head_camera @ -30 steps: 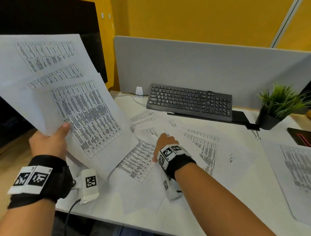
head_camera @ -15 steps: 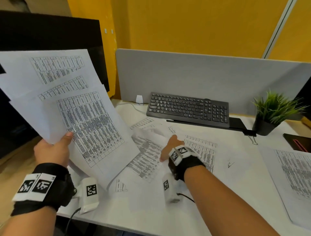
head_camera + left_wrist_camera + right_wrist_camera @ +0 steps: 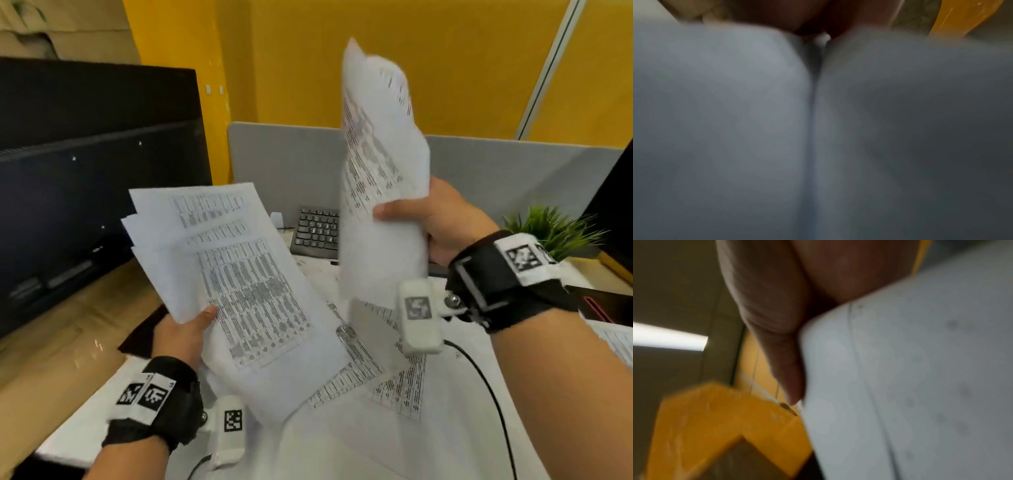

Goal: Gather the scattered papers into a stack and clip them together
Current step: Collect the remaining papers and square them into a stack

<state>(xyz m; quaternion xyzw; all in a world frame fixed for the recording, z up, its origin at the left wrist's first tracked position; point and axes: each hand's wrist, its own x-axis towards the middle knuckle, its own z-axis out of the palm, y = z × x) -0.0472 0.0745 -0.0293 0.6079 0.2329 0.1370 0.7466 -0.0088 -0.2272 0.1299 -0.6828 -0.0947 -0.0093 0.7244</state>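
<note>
My left hand [image 3: 186, 330] pinches a fan of printed sheets [image 3: 246, 287] by their lower left edge, held up over the desk's left side. My right hand [image 3: 431, 219] grips another printed sheet [image 3: 380, 178], raised upright and bent above the desk. More printed papers [image 3: 383, 380] lie scattered on the white desk [image 3: 342, 452] under both hands. In the left wrist view blurred white paper [image 3: 735, 121] fills the frame. The right wrist view shows fingers [image 3: 777, 321] against the sheet's [image 3: 910, 386] edge. No clip shows in any view.
A black keyboard [image 3: 317, 229] sits at the back by the grey divider [image 3: 291, 161]. A dark monitor [image 3: 85, 171] stands left, a small green plant [image 3: 551, 229] at the right. Another paper lies at the desk's right edge [image 3: 616, 342].
My right hand has lifted a sheet from the desk and raised it high. The left hand's fan of papers has come lower and nearer the middle.
</note>
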